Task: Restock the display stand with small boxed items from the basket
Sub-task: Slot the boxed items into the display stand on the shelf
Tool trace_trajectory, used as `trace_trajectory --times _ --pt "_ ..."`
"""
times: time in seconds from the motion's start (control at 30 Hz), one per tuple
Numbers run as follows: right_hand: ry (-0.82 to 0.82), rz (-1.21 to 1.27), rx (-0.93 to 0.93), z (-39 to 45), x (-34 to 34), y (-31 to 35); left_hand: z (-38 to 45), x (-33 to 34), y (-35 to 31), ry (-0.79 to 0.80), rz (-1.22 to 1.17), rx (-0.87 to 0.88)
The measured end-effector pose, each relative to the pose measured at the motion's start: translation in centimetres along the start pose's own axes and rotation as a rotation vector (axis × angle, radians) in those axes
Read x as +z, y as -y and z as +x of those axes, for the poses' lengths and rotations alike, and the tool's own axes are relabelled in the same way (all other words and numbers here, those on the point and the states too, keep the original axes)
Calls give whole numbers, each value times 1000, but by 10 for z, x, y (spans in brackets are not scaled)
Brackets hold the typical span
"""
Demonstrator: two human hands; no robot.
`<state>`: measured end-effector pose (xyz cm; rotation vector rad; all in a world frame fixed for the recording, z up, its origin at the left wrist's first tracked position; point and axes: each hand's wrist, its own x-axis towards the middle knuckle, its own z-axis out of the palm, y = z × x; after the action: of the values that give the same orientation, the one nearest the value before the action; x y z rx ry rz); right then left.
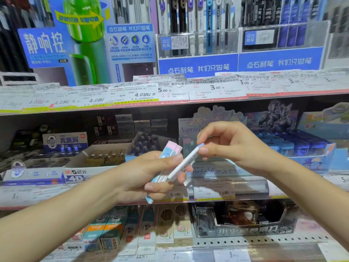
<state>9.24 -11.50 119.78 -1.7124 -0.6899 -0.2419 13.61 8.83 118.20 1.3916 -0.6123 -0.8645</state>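
Observation:
My left hand (151, 174) grips a small stack of thin pastel boxes (171, 151), pink and light blue, in front of the middle shelf. My right hand (230, 146) pinches the upper end of one slim white-and-blue box (184, 163), which slants down to the left with its lower end still against the stack. Just behind my hands stands the Sanrio display stand (190, 127) with a cartoon header card. No basket is in view.
Store shelves fill the view. A white M&G carton (98, 157) and blue eraser boxes (64, 141) sit at the left, a blue display box (302, 146) at the right. Price labels (170, 89) line the shelf edges. Boxed goods fill the lower shelf (147, 229).

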Motion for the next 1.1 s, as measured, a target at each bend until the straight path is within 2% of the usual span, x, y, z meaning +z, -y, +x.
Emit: trace_trajectory --times 0.13,0.23,0.37,0.43,0.5,0.53,0.57,0.67,0.73,0.97,1.1 --pt "1 2 10 1 4 -2 3 2 4 -59 55 111" --pt "-107 -55 73 4 10 -9 8 7 4 -212 197 227" --pt "-244 -71 83 11 19 -11 15 3 4 -337 419 355" --pt "-310 -153 55 16 13 -12 16 -7 3 -418 659 476" --pt "-354 -243 20 23 3 -12 16 -19 2 -469 1048 628" --pt "-359 -285 2 26 -1 -14 14 -24 1 -464 1231 648" --pt "-358 -321 -17 30 -4 -17 13 -26 1 -451 1385 615" --pt "-346 -417 -53 38 -7 -29 13 -20 -3 -439 1721 350" --pt "-339 -454 -63 42 -8 -37 15 -13 -4 -442 1859 294" --pt "-312 -526 -67 47 -6 -50 17 -16 1 -303 1880 219" --pt "-285 -501 -53 43 -4 -50 18 -24 0 -237 1800 232"
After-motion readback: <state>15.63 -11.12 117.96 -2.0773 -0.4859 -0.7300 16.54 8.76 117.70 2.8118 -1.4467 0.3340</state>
